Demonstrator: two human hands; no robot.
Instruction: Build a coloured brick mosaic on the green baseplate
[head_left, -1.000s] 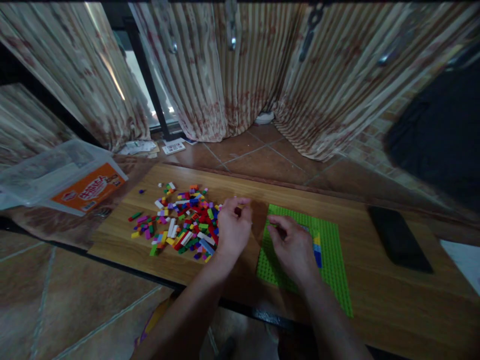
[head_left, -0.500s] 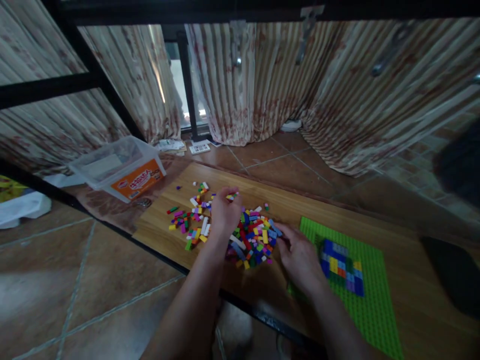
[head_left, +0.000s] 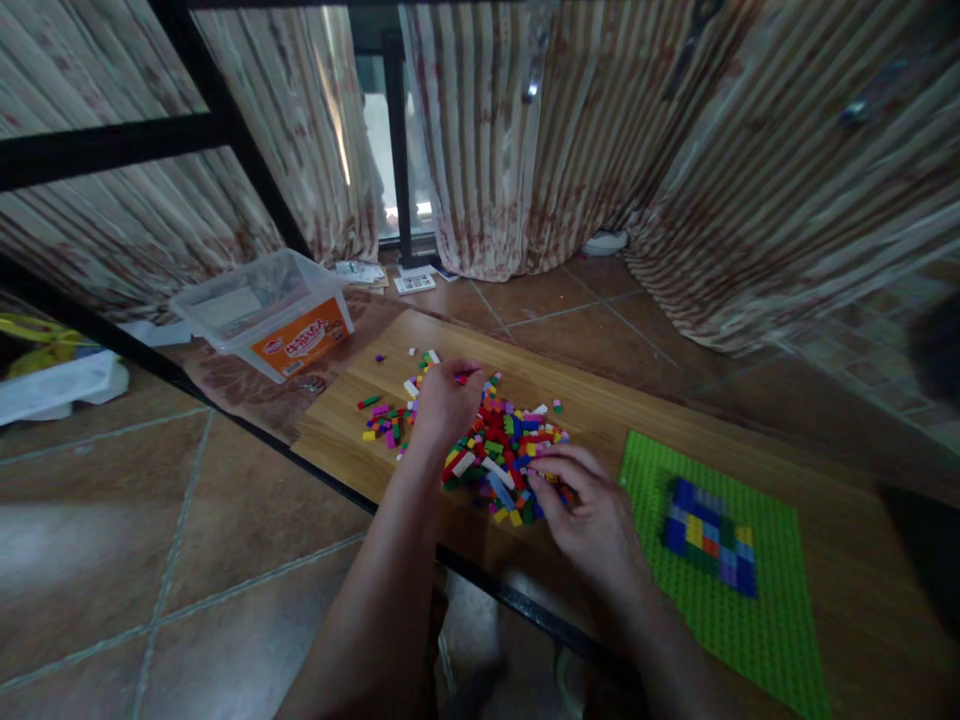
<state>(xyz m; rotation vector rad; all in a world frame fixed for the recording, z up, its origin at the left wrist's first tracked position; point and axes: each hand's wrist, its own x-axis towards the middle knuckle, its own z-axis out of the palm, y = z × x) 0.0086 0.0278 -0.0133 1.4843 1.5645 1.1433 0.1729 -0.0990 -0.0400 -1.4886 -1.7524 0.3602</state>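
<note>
Loose toy building bricks (head_left: 491, 440) of many colours lie in a heap on the wooden table (head_left: 349, 445). My left hand (head_left: 448, 402) is over the far left side of the heap, its fingers curled together; what they hold, if anything, is hidden. At the heap's right edge, my right hand (head_left: 589, 505) has thumb and forefinger close together among the bricks, and I cannot make out a piece between them. Right of that hand lies a green baseplate (head_left: 750, 640), bearing a flat patch of joined bricks (head_left: 709, 535), mostly blue with yellow, orange and green.
A clear plastic tub (head_left: 262, 310) with an orange label stands beyond the table's left end. Dark metal bars (head_left: 247, 185) cross the left side. Striped curtains (head_left: 480, 150) hang behind, and papers (head_left: 415, 280) lie on the tiled floor. A dark object (head_left: 922, 540) is at far right.
The view has shifted, so the scene sits further right. My right hand has moved leftward into the heap; the blue brick at its fingertips no longer shows there. My left hand stays over the heap.
</note>
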